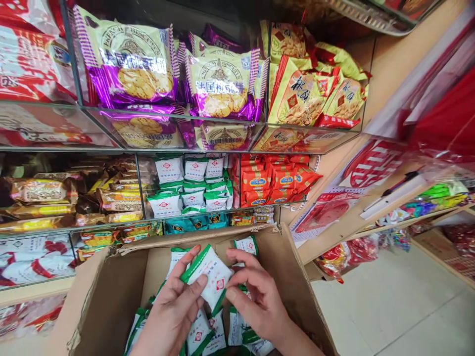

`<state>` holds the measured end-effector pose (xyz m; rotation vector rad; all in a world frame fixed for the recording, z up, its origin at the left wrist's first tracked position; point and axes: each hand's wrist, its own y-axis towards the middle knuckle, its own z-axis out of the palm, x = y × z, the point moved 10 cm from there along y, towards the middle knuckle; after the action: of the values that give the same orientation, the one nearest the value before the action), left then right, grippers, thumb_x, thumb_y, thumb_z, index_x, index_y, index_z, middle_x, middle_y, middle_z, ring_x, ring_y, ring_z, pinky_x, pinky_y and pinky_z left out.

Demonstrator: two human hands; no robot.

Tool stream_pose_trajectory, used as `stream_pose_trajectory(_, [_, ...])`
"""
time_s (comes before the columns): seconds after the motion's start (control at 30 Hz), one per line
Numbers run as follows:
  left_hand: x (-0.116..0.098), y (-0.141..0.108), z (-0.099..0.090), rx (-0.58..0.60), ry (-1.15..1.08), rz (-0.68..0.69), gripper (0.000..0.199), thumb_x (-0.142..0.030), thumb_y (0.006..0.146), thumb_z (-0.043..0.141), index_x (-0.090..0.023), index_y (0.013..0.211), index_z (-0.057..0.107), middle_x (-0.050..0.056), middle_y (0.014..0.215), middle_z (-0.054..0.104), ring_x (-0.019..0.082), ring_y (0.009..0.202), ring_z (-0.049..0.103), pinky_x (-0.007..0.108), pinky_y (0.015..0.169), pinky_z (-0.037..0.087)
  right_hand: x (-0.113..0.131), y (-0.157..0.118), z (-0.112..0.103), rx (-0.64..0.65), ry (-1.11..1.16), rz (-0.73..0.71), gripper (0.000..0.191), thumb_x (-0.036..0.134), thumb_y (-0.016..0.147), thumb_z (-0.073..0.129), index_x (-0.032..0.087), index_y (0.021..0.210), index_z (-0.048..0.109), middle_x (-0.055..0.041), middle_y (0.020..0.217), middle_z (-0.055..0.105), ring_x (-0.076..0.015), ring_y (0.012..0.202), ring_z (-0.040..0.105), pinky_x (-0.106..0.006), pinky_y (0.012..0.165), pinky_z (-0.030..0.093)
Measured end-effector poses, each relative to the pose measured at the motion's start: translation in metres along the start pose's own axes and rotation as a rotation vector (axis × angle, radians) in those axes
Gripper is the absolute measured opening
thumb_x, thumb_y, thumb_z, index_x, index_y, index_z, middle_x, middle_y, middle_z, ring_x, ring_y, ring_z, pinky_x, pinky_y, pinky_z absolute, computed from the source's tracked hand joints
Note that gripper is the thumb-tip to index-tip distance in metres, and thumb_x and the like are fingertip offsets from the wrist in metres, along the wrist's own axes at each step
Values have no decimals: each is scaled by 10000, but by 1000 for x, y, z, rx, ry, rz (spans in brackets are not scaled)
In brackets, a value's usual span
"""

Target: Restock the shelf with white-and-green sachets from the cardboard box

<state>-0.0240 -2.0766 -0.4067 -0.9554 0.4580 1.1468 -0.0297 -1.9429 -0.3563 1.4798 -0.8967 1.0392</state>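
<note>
Above an open cardboard box (111, 291), a white snack packet (214, 279) with green ends and a red emblem is held at a tilt. My left hand (178, 301) grips its left side, thumb across the front and fingers behind. At its right edge, the curled fingers and thumb of my right hand (260, 296) pinch the corner. Several matching packets (198, 333) lie loose in the box beneath both hands, partly hidden by them. More of the same kind stand in stacked rows (193, 190) in a shelf compartment behind the box.
Red packets (270, 180) fill the compartment to the right, and brown-wrapped snacks (40, 193) lie to the left. Purple biscuit packs (133, 64) sit on the upper shelf behind a clear front strip (178, 129). Red decorations (445, 123) hang at right above a tiled floor (371, 306).
</note>
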Motion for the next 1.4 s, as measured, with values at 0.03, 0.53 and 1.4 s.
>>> stream_pose_trajectory(0.03, [-3, 0, 0, 0, 1, 38, 633, -232, 640, 718, -365, 1196, 448, -32, 1125, 624, 178, 1045, 558, 179, 708, 520, -9, -1, 0, -42, 79, 68, 131, 235, 723, 616, 238, 850, 582, -65, 1171, 503, -194, 1034, 518, -312, 806, 454])
stream_pose_trajectory(0.53, [-149, -34, 48, -101, 1587, 1319, 162, -260, 769, 545, -233, 886, 653, 71, 989, 631, 244, 971, 529, 417, 868, 386, -18, 21, -19, -54, 77, 290, 331, 338, 685, 661, 190, 917, 477, 20, 749, 548, -89, 623, 483, -197, 542, 383])
stream_pose_trajectory(1.4, [-139, 70, 115, 169, 2632, 847, 148, -102, 665, 538, -107, 714, 678, 157, 832, 645, 330, 898, 501, 459, 702, 378, -44, 12, -32, 113, -52, 346, 215, 282, 729, 620, 176, 905, 558, -2, 792, 593, -144, 731, 537, -249, 633, 433])
